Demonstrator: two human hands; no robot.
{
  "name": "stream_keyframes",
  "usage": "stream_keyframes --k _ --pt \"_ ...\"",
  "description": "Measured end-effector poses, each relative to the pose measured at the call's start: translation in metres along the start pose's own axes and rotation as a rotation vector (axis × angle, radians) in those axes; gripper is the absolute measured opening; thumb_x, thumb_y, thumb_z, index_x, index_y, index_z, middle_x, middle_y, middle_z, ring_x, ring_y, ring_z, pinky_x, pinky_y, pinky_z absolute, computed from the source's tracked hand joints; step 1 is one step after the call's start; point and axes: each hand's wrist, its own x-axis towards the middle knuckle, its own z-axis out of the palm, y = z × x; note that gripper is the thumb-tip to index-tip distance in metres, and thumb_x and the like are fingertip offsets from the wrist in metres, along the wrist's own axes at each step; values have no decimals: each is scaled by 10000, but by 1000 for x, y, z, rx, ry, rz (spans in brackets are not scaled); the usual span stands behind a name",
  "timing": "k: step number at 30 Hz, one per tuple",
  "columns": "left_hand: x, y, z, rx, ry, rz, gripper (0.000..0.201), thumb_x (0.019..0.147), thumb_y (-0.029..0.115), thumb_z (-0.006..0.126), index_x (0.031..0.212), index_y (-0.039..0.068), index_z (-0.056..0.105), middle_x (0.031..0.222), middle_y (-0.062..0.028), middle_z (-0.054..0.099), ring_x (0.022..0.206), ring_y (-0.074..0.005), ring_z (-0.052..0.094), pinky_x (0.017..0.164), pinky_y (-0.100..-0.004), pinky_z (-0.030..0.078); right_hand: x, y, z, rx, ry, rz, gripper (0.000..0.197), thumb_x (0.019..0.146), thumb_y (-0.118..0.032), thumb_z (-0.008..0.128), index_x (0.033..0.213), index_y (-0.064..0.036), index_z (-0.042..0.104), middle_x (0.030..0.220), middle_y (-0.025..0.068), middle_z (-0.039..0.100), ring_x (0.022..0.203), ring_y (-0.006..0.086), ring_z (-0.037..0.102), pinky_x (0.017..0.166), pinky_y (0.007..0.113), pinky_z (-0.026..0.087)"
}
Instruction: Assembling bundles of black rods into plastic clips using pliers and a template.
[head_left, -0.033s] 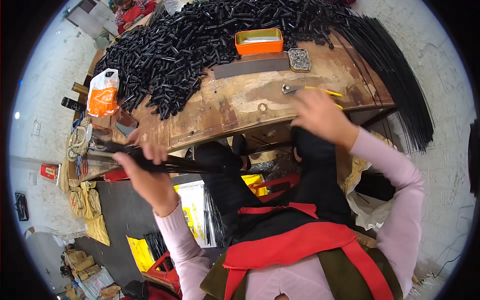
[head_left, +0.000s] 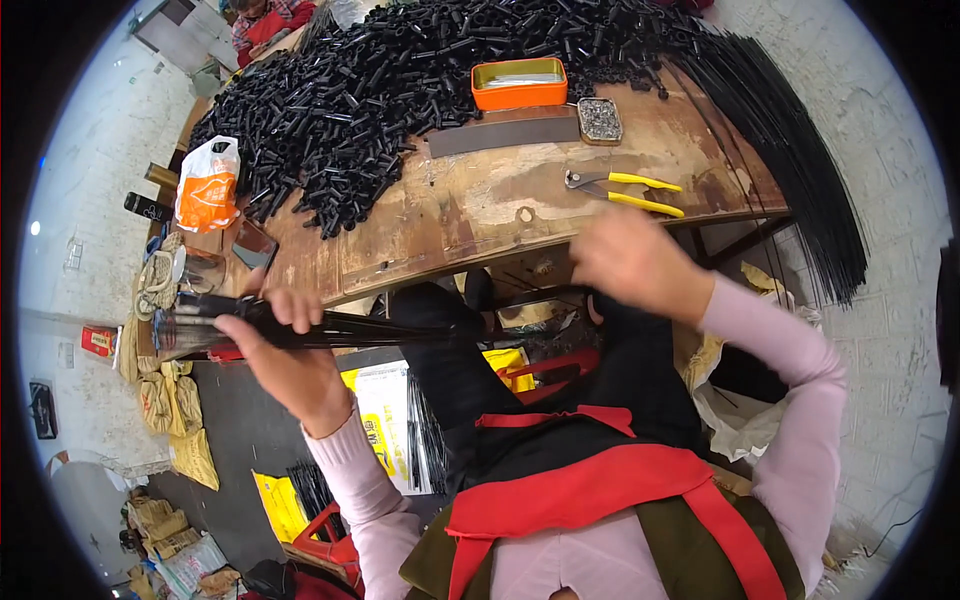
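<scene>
My left hand (head_left: 290, 345) is closed round a bundle of thin black rods (head_left: 375, 328), held off the table's front left edge. The rods reach right toward my knee; the bundle's left end is thicker, dark and blurred. My right hand (head_left: 640, 260) hovers over the front edge with its fingers curled in and slightly smeared; whatever may be in them is hidden. Just beyond it, pliers with yellow handles (head_left: 640, 197) lie on the worn wooden table (head_left: 470, 215), jaws pointing left and handles apart.
A big heap of short black tubes (head_left: 340, 120) covers the table's far side. Near it are an orange tin (head_left: 520, 93), a small dish of metal bits (head_left: 599, 120), a flat grey strip (head_left: 505, 136) and a plastic bag (head_left: 208, 190). Long black rods (head_left: 790, 150) overhang the right end.
My right hand has drawn back toward me from the pliers, which now show in full. My left hand and the bundle have shifted slightly left.
</scene>
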Motion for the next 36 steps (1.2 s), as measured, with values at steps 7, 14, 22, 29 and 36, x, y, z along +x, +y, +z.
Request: stream_keyframes --k 7,14,22,29,36 --pt "-42 -42 8 -814 150 -357 440 1028 438 431 1036 0 475 797 -39 402 724 -165 406 715 -312 412 -32 -94 -50 1815 25 743 489 874 -113 703 1284 -11 455 1110 180 622 790 173 685 620 248 560" --pt "-99 -180 10 -809 312 -975 660 1042 487 249 1177 -103 515 1193 -247 599 1193 -379 539 1073 -481 417 -83 -67 -126 1228 1026 704 373 774 -69 745 920 -53 402 858 111 527 480 128 540 410 196 457" --pt "-188 -224 -62 -475 -395 -1532 598 1009 555 383 806 40 607 764 -88 638 690 -212 623 628 -307 514 -38 -118 -69 1146 290 904 424 667 -39 854 970 -65 559 905 5 546 798 77 527 697 242 441" --pt "-129 -118 49 266 -555 -473 367 1037 237 487 1272 -32 572 1094 -52 632 1011 -116 560 900 -258 446 0 -93 -16 1482 160 912 259 788 -9 761 949 -61 564 763 -21 565 614 33 520 560 211 424" --pt "-129 -106 45 284 -394 -434 240 895 48 696 1123 -21 668 1037 -38 664 935 -73 606 827 -219 484 7 -72 -10 1561 154 939 204 764 -58 812 882 -34 647 834 -14 622 770 57 576 721 208 465"
